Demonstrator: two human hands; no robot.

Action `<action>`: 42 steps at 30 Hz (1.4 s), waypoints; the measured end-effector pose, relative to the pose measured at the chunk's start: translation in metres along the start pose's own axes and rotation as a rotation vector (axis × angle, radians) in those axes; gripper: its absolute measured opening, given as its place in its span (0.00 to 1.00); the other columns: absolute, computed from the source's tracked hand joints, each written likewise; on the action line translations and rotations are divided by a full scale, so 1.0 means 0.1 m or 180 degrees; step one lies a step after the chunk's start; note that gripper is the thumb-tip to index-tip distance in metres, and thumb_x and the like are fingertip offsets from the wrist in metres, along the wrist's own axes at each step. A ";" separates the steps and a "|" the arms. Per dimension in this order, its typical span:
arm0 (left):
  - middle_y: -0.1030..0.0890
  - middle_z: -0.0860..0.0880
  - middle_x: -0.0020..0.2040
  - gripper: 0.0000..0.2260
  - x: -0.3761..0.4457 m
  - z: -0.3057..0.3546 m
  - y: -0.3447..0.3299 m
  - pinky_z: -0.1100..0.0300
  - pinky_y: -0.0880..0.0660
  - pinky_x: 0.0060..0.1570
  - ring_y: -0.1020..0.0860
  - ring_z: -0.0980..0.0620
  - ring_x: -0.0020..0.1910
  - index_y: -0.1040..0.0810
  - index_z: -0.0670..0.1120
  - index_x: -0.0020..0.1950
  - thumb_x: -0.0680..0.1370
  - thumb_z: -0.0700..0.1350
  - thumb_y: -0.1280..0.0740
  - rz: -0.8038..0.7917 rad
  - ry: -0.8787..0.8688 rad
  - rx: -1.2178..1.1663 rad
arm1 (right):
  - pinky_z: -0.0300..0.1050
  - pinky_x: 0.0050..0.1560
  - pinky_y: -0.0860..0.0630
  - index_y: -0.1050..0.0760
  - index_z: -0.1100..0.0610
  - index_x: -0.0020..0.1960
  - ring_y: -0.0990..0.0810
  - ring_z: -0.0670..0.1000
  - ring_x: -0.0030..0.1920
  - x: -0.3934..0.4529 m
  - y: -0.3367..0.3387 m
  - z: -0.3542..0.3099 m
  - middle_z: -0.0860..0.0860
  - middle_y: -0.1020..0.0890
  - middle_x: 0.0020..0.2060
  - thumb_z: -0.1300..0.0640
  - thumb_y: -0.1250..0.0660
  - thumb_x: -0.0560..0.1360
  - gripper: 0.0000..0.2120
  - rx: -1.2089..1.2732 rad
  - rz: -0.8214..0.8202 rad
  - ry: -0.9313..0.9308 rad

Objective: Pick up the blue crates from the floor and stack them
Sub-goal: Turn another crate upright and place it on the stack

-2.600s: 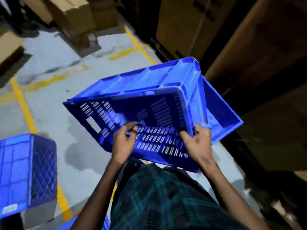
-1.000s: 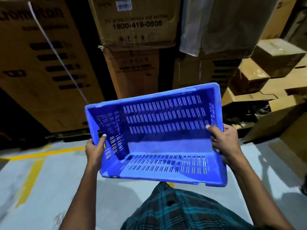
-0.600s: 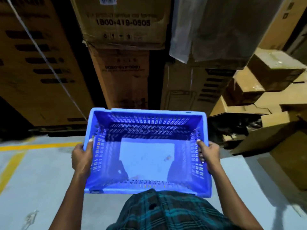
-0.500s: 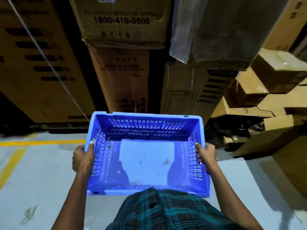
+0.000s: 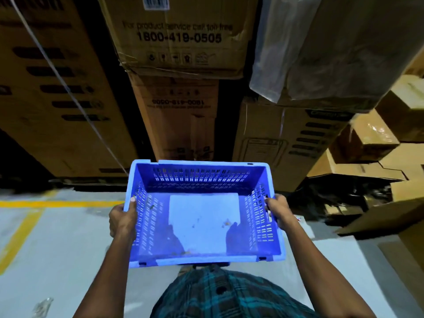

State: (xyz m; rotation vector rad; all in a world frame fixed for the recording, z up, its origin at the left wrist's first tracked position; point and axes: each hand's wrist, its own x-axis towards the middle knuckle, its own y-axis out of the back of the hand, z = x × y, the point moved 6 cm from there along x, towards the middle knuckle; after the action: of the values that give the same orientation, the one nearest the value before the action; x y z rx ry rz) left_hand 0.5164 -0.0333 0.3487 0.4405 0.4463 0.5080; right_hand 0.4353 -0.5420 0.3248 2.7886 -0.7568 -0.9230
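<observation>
While both hands gripped it, left hand (image 5: 122,220) and right hand (image 5: 278,213) curled round the side rims, the crate (image 5: 203,216) was airborne, upright, above the floor (image 5: 57,244). Pickup done; no stack in view, placing left.

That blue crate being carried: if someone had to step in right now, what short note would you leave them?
Left hand grips the left wall of the blue crate; right hand grips the right wall.
The crate is held open side up, roughly level, above the grey floor, facing stacked cardboard boxes.
Done: this crate is off the floor.
Left: set it on a stack; no stack or other crate is in view.
</observation>
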 end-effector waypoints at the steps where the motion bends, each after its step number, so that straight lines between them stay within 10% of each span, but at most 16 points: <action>1: 0.18 0.45 0.41 0.23 0.14 0.03 -0.06 0.46 0.21 0.50 0.19 0.40 0.40 0.22 0.47 0.47 0.71 0.67 0.34 -0.0039 0.0035 -0.0128 | 0.67 0.45 0.18 0.22 0.58 0.50 0.14 0.61 0.40 -0.04 -0.11 -0.10 0.59 0.14 0.41 0.56 0.33 0.63 0.16 0.0070 0.0017 -0.0070; 10: 0.26 0.51 0.20 0.16 1.57 -0.12 -0.73 0.56 0.33 0.33 0.33 0.50 0.23 0.27 0.42 0.35 0.81 0.47 0.36 -0.1102 0.0466 -0.0120 | 0.55 0.41 0.17 0.23 0.63 0.53 0.15 0.55 0.35 0.11 -0.82 -0.23 0.61 0.15 0.45 0.62 0.34 0.78 0.06 0.0425 0.0294 -0.0398; 16: 0.22 0.39 0.39 0.13 1.77 -0.30 -0.84 0.52 0.28 0.40 0.24 0.45 0.36 0.22 0.37 0.51 0.80 0.47 0.35 -0.1325 0.0650 0.0127 | 0.62 0.47 0.17 0.25 0.69 0.59 0.14 0.62 0.43 0.27 -1.15 -0.16 0.63 0.14 0.46 0.53 0.29 0.74 0.22 0.0512 0.0226 -0.0674; 22: 0.18 0.40 0.40 0.12 1.73 -0.15 -0.90 0.46 0.21 0.45 0.19 0.41 0.39 0.21 0.40 0.50 0.76 0.49 0.34 -0.1183 0.0524 0.0100 | 0.47 0.32 0.19 0.34 0.63 0.67 0.14 0.56 0.38 0.33 -1.20 -0.29 0.59 0.16 0.45 0.57 0.31 0.76 0.23 0.0380 0.0358 -0.0795; 26: 0.16 0.41 0.44 0.20 2.16 -0.61 -1.13 0.38 0.20 0.48 0.17 0.38 0.42 0.22 0.46 0.53 0.68 0.58 0.33 -0.1285 0.0510 -0.0019 | 0.62 0.49 0.18 0.30 0.64 0.66 0.16 0.62 0.49 0.64 -1.08 0.25 0.61 0.18 0.53 0.46 0.28 0.60 0.39 -0.0188 0.0418 -0.0904; 33: 0.20 0.43 0.40 0.04 1.68 0.29 -1.06 0.53 0.23 0.42 0.22 0.45 0.36 0.24 0.42 0.47 0.80 0.39 0.36 -0.1303 0.0410 -0.0483 | 0.42 0.26 0.22 0.28 0.63 0.50 0.20 0.52 0.29 0.57 -1.19 -0.29 0.55 0.21 0.35 0.61 0.31 0.76 0.07 0.0048 0.0482 -0.0956; 42: 0.22 0.40 0.54 0.16 1.82 0.26 -1.15 0.51 0.22 0.44 0.22 0.44 0.42 0.32 0.43 0.65 0.79 0.43 0.33 -0.1275 0.0265 -0.0075 | 0.55 0.38 0.16 0.26 0.59 0.56 0.14 0.58 0.39 0.77 -1.11 -0.23 0.59 0.15 0.45 0.62 0.33 0.77 0.08 0.0060 0.0376 -0.0825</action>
State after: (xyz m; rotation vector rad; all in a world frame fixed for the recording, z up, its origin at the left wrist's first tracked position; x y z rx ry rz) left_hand 0.7137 -0.0317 0.2593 0.2972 0.5919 0.1438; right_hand 0.5491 -0.4839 0.2745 2.6358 -0.9569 -1.2750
